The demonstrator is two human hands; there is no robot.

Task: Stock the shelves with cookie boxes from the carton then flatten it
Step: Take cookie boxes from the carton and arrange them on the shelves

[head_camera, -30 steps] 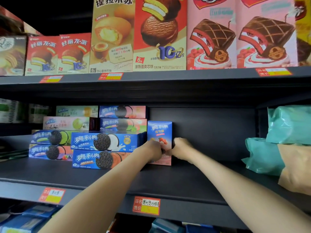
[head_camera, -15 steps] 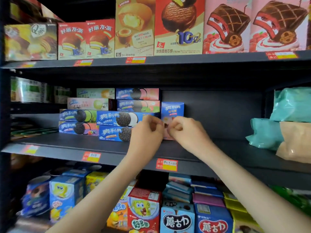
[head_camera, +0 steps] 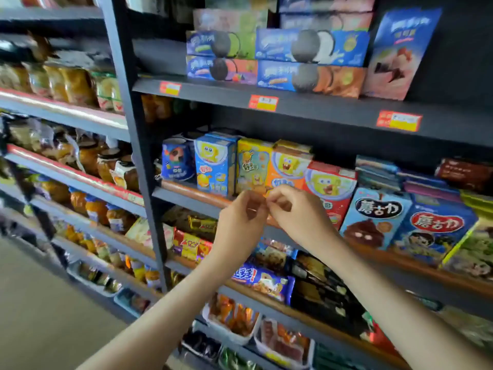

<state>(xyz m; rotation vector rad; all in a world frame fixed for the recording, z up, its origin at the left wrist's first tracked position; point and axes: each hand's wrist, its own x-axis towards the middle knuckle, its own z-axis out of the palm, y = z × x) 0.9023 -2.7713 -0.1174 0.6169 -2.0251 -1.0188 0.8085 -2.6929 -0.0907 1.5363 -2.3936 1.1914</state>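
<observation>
Since both hands have drawn away from it, the upright cookie box (head_camera: 397, 52) now stands unsupported on the shelf (head_camera: 320, 110), with the stacked cookie boxes (head_camera: 309, 62) just left of it. Well below that box, the left hand (head_camera: 240, 222) and right hand (head_camera: 298, 220) meet at the fingertips, each grip curled with nothing visibly held. Judgement: this box is placed. The carton is out of view, and fetching the next box from it follows.
</observation>
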